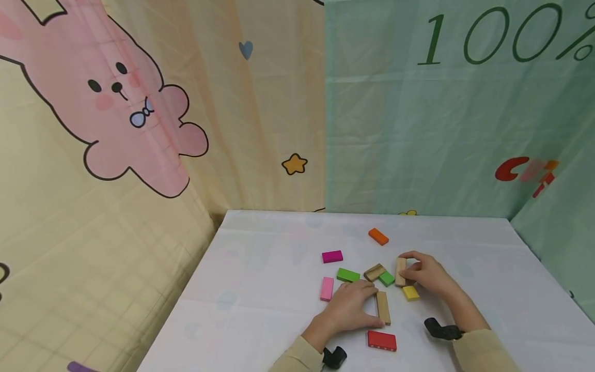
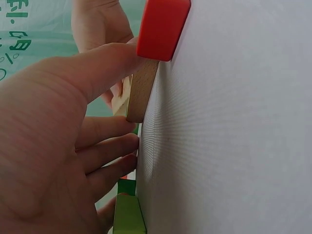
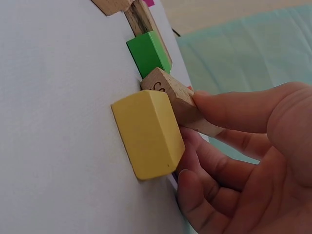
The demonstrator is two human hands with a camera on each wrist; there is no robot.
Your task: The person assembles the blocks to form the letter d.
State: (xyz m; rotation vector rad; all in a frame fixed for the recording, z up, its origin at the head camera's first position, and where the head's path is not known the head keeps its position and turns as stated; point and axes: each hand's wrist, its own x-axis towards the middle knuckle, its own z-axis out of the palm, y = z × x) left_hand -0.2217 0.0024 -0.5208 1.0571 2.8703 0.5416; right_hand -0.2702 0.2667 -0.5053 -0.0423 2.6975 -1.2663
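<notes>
Watching from afar, I am seeing the right hand (image 1: 429, 274) pinching a pale wooden block (image 1: 401, 272) between its thumb and fingers. The yellow block (image 1: 411, 293) is sitting just beside that piece, on its near side, and the small green block (image 1: 386, 279) is lying close on its left.

I am also following the left hand (image 1: 350, 306), whose thumb and forefinger are gripping a second wooden block (image 1: 383, 308) by its two ends, low over the tabletop (image 1: 232, 330), while the remaining fingers are stretching out loosely. In the left wrist view the red block (image 1: 382, 341) is hiding the tip of that thumb; from the head view I am finding it lying just beyond the near end of the gripped piece.

Past the left knuckles, the longer green block (image 1: 348, 274) is lying near a darker wooden block (image 1: 374, 272), which is sitting right beside the small green one. The pink block (image 1: 327, 289) is resting to the left of the hand. Farther out, the magenta block (image 1: 332, 257) and the orange block (image 1: 378, 236) are lying apart from both hands. Beyond the tabletop, green fabric (image 1: 418, 129) is hanging on the right.
</notes>
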